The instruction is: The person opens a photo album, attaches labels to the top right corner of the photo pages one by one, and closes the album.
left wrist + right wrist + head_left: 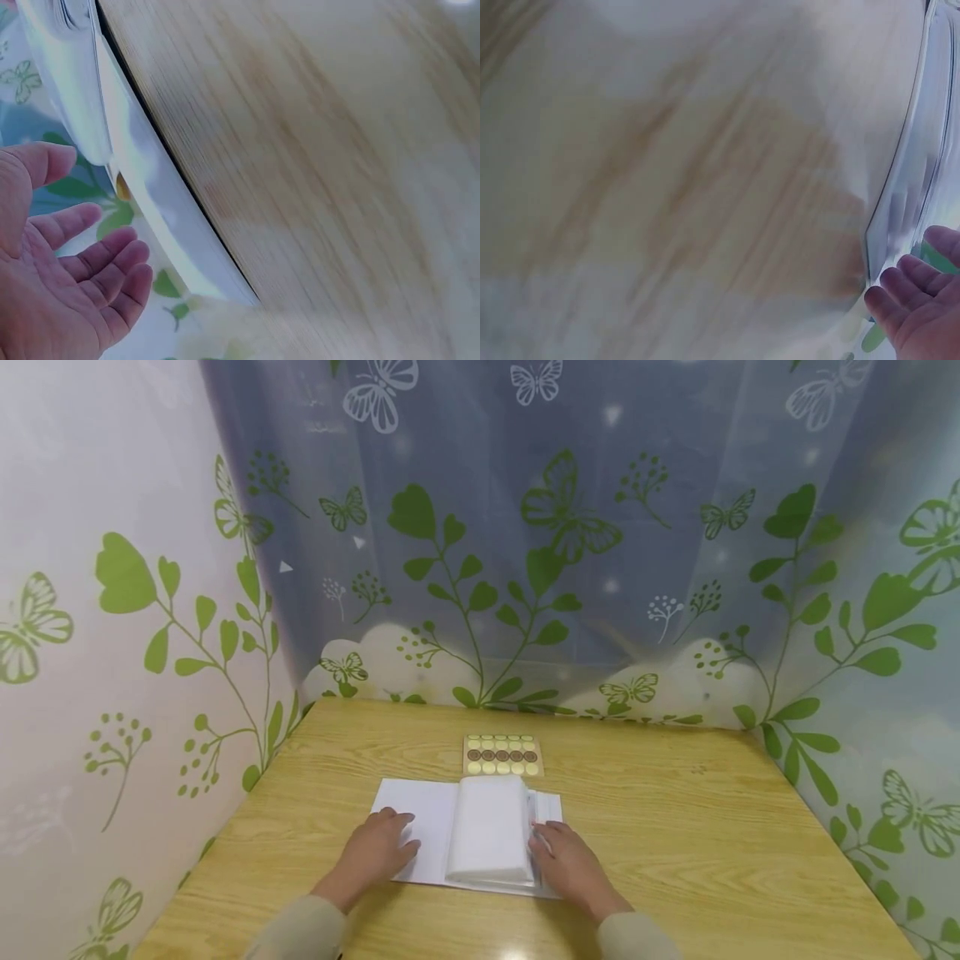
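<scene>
A white photo album with a thick stack of clear-looking sleeve pages lies spread on the table. Its left inner cover is flat and bare. My left hand is over that cover's outer side, fingers loosely spread, holding nothing. In the left wrist view the left hand shows relaxed fingers beside the album's edge. At the right side of the page stack is my right hand, fingertips by the page edges. The right wrist view shows the right hand with fairly straight fingers near the album; exact contact is unclear.
Just behind the album lies a sheet of round stickers, cream rows with one brown row. The wooden table extends to both sides. Printed curtains with butterflies and leaves enclose the back and sides.
</scene>
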The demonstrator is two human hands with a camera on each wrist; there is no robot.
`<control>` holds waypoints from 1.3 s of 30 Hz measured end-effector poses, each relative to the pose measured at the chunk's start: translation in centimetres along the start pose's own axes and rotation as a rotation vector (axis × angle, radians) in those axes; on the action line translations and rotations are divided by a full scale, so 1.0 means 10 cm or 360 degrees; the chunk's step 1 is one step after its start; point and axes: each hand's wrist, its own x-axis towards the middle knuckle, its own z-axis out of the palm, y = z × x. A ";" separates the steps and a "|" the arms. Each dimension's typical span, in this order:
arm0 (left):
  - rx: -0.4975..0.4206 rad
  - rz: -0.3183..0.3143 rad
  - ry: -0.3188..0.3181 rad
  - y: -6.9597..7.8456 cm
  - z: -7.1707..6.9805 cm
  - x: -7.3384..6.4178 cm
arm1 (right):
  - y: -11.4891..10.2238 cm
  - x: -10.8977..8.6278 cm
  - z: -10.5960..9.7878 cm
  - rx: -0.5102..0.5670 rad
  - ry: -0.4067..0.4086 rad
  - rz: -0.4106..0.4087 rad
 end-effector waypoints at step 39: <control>0.0425 0.0475 -0.0002 0.85 0.56 0.21 | 0.04 0.02 0.05 -0.0025 -0.0004 -0.0160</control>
